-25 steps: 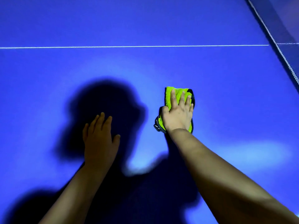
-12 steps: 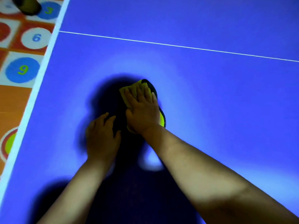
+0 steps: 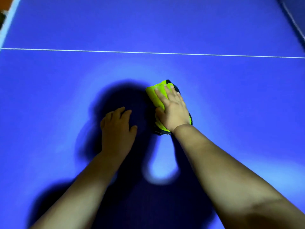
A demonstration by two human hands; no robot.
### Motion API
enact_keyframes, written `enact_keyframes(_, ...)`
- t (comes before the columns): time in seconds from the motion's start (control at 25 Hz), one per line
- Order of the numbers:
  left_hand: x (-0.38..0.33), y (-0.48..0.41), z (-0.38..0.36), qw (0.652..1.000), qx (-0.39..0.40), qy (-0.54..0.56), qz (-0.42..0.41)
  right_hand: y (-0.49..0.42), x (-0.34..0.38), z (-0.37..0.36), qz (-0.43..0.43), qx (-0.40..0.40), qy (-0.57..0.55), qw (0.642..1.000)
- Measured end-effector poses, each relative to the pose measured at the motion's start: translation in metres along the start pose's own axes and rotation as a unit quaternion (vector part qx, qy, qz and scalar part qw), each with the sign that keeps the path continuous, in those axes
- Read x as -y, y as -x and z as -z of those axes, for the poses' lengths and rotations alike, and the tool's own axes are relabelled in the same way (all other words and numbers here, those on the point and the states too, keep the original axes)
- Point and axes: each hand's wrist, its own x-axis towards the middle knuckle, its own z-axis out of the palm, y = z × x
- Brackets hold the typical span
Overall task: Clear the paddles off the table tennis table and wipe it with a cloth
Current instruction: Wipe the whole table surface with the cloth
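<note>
A folded neon-green cloth [image 3: 155,95] with a dark edge lies on the blue table tennis table [image 3: 231,104]. My right hand [image 3: 173,108] presses flat on top of it, fingers spread and pointing up-left, covering most of the cloth. My left hand [image 3: 118,129] rests palm down on the bare table just left of the cloth, holding nothing, and sits inside my own dark shadow. No paddles are in view.
A white centre line [image 3: 165,53] runs across the table beyond my hands. The table's white left edge [image 3: 8,22] shows at the top left. The dark net [image 3: 293,17] crosses the top right corner.
My right hand swept the cloth left toward my left hand, then back to the right. The view swung left, showing the patterned floor, then returned. The left hand stayed planted.
</note>
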Motion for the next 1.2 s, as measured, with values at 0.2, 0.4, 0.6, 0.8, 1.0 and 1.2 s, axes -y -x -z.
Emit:
enact_keyframes(0.2,-0.080,-0.035,-0.035,0.999,-0.003,0.013,-0.046,0.012,-0.121,0.034,-0.133,-0.042,-0.039,0.989)
enact_keyframes(0.4,-0.093,-0.063,-0.047,0.999,-0.009,0.003,-0.032,0.011,-0.186,0.056,-0.258,-0.077,-0.060,0.961)
enact_keyframes(0.6,-0.036,-0.062,-0.025,0.999,-0.027,0.003,0.017,-0.021,-0.132,0.047,-0.391,-0.059,-0.012,0.919)
enact_keyframes(0.8,0.036,-0.042,0.005,0.997,-0.040,0.005,0.068,-0.049,0.009,0.002,-0.241,-0.046,0.019,0.969)
enact_keyframes(1.0,0.112,-0.020,0.037,0.991,-0.067,-0.008,0.117,-0.067,0.140,-0.033,-0.060,-0.009,0.023,0.998)
enact_keyframes(1.2,0.157,-0.009,0.050,0.988,-0.064,-0.029,0.136,-0.103,0.213,-0.050,0.105,0.032,0.044,0.993)
